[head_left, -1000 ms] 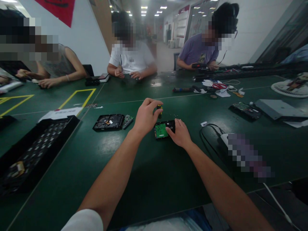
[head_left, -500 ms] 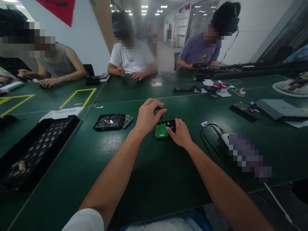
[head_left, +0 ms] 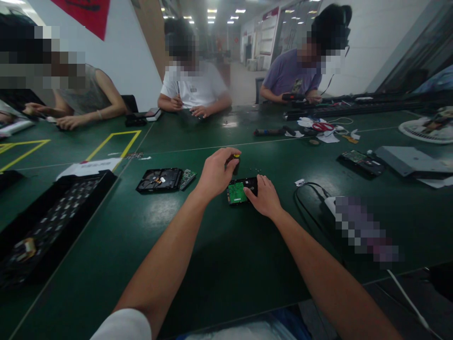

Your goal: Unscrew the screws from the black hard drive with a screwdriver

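A hard drive [head_left: 238, 192] lies on the table in front of me, its green circuit board facing up. My right hand [head_left: 266, 197] grips its right end, with the thumb over the top and the fingers along the far side. Above the drive's far left edge, my left hand [head_left: 216, 174] is closed around a short, dark screwdriver [head_left: 237, 163] with a yellow cap. The screwdriver points down, but its tip is too small and dark to make out. Several tiny screws [head_left: 256, 170] are scattered just beyond the drive.
Left of my hands are an opened hard drive [head_left: 160, 180] and a loose circuit board [head_left: 187, 179]. A long black tray [head_left: 85, 208] stands farther left. To the right are a cable [head_left: 296, 198], another drive [head_left: 361, 163] and a grey metal box [head_left: 412, 160]. Several people sit across the table.
My left hand has turned slightly around the screwdriver, showing more of its yellow cap and dark body. My right hand and the hard drive stay in place.
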The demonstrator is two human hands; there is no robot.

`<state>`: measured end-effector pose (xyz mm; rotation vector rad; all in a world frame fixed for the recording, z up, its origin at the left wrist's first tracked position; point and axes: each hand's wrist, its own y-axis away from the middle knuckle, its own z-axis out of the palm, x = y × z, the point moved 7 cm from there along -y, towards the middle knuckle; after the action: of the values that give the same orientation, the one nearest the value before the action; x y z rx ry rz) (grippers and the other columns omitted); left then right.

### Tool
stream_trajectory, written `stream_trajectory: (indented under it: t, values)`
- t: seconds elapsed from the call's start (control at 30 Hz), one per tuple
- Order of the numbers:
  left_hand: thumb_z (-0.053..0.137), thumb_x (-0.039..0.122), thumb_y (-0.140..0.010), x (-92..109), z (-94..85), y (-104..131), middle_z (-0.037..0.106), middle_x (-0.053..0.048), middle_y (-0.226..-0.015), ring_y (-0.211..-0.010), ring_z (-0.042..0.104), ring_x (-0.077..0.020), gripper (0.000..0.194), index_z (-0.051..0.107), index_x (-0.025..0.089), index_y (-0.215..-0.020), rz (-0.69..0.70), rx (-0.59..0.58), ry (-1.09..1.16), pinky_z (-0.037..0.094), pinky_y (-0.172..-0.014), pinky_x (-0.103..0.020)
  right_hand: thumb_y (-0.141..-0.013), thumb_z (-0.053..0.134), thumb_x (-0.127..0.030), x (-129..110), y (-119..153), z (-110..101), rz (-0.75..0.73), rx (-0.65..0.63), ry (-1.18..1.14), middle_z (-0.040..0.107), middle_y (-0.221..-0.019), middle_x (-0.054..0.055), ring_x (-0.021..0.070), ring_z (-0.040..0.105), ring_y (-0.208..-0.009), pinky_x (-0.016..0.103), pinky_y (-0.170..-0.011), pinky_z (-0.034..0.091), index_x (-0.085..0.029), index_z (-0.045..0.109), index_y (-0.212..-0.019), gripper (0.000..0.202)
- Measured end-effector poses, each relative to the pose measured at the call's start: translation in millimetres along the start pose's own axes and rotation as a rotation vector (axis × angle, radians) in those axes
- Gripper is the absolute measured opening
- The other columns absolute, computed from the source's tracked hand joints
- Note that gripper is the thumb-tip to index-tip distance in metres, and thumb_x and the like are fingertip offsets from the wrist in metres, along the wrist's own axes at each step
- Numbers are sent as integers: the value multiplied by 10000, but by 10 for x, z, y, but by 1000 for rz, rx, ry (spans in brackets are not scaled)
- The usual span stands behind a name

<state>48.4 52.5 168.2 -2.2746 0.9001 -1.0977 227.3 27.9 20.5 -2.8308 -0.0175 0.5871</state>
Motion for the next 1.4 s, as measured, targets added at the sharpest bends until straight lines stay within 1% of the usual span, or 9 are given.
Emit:
stream_trajectory:
  t: [0.1, 0.2, 0.43, 0.7, 0.83, 1.0, 1.1, 1.23, 1.4]
  values:
    - [536, 107, -984, 39, -33, 0, 688, -91, -1165, -1069, 659, -212, 281, 680, 204, -1206, -10, 5, -79, 537, -971, -384, -1001, 424, -647, -10, -3, -4, -2, -1, 0, 476, -1568, 247, 368, 376, -1516, 508, -1256, 279, -13, 403, -1553, 840]
    - [569, 171, -995, 26, -35, 3, 659, -102, -1147, -1012, 659, -211, 248, 694, 194, -1208, -49, 10, -87, 537, -939, -384, -1003, 433, -630, -20, -7, -8, -8, 0, 0, 475, -1565, 260, 377, 376, -1515, 516, -1253, 279, 2, 400, -1551, 838]
    - [719, 269, -931, 10, -138, -11, 668, -59, -977, -892, 643, -191, 73, 763, 218, -961, -78, 119, -41, 533, -814, -343, -1006, 418, -645, -7, -14, 18, -20, 4, 5, 455, -1576, 278, 393, 362, -1521, 505, -1255, 275, 36, 392, -1551, 872]
    - [571, 153, -973, 54, -103, -26, 759, -63, -1105, -1007, 684, -194, 220, 746, 205, -1095, -56, 42, 23, 534, -888, -328, -999, 427, -656, 0, -5, 20, -10, -7, -10, 437, -1599, 252, 378, 331, -1541, 517, -1255, 267, -9, 366, -1578, 871]
    - [572, 204, -987, 35, -67, -11, 775, -73, -1134, -983, 704, -197, 233, 744, 194, -1143, -111, 32, 43, 537, -846, -320, -1001, 418, -642, -29, -7, -9, -3, -15, 9, 466, -1575, 250, 373, 363, -1523, 507, -1253, 274, -10, 386, -1563, 846]
    - [699, 303, -933, 0, -42, -3, 780, -61, -1062, -958, 703, -204, 170, 761, 214, -1064, -171, 44, 107, 532, -803, -315, -1003, 399, -648, -30, -8, -14, -5, -12, 6, 470, -1574, 251, 377, 367, -1521, 516, -1251, 279, -9, 395, -1556, 845]
    - [737, 289, -888, -82, -26, 6, 752, -52, -1009, -923, 685, -190, 109, 753, 213, -963, -236, 97, 218, 542, -748, -291, -1002, 396, -655, -13, -10, 4, -1, -9, 5, 466, -1579, 250, 376, 363, -1524, 522, -1255, 272, -10, 389, -1560, 852]
    - [728, 297, -866, -214, 98, 40, 693, -43, -907, -806, 642, -170, 137, 724, 203, -965, -412, 80, 553, 550, -603, -258, -1000, 413, -651, -2, -15, 16, 2, 2, 7, 471, -1574, 249, 373, 367, -1524, 514, -1262, 258, -15, 387, -1563, 849]
    - [711, 245, -838, -240, 199, 79, 696, -74, -965, -905, 659, -199, 150, 676, 179, -968, -604, 68, 895, 612, -646, -292, -1000, 418, -652, -3, -15, 10, -9, -7, 1, 475, -1571, 244, 370, 370, -1520, 513, -1260, 263, -23, 390, -1561, 843]
